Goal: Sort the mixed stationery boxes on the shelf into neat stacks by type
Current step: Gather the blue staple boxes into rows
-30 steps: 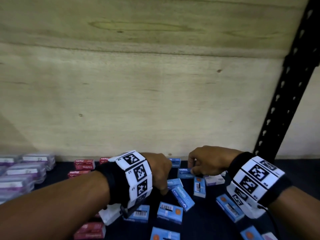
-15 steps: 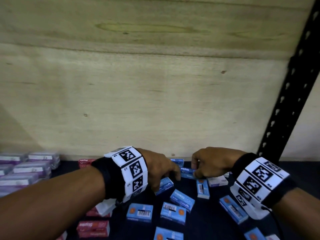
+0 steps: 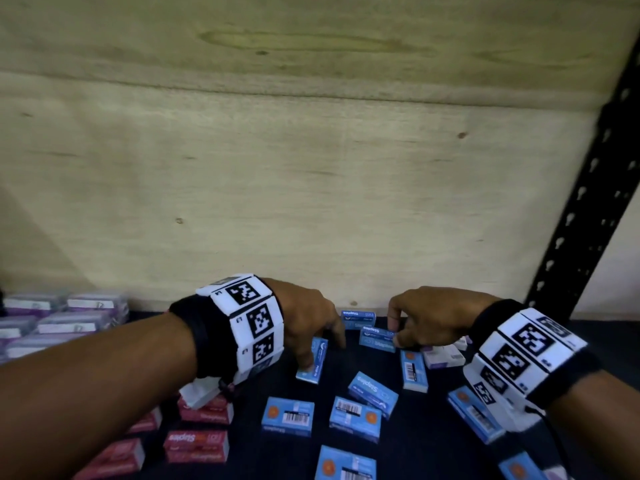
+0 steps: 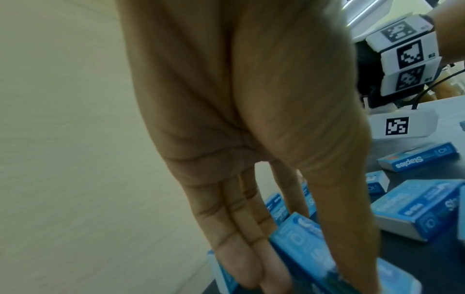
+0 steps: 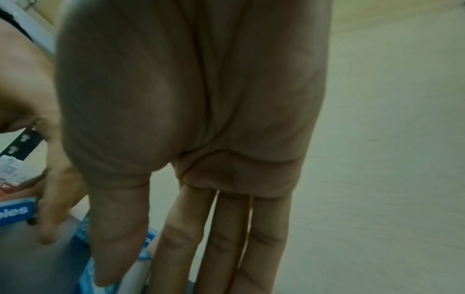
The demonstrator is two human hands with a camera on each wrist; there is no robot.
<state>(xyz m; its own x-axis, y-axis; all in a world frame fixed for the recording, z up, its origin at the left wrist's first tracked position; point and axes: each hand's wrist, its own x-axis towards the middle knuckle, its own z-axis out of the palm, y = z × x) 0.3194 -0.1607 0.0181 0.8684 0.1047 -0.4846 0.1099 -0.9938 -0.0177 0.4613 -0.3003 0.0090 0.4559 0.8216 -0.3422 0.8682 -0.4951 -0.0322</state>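
Observation:
Several blue staple boxes lie scattered on the dark shelf [image 3: 426, 455]. My left hand [image 3: 320, 353] pinches one blue box [image 3: 317, 365] between thumb and fingers, and the box stands tilted on its long edge. The left wrist view shows that box [image 4: 302, 248] between my fingers [image 4: 239, 258] and thumb. My right hand [image 3: 394, 332] grips another blue box [image 3: 374, 337] near the back wall, thumb on its near end. The right wrist view shows this box [image 5: 85, 278] partly hidden under the thumb. A third blue box [image 3: 358, 318] sits against the wall just behind it.
Red staple boxes [image 3: 195, 445] are grouped at the lower left, and clear purple-labelled boxes [image 3: 59, 323] fill the far left. A white box [image 3: 443, 355] lies under my right wrist. A plywood back wall [image 3: 311, 185] and a black shelf upright [image 3: 588, 220] bound the space.
My left hand has closed on a blue box and tipped it up onto its edge. My right hand has kept its hold on its box near the wall.

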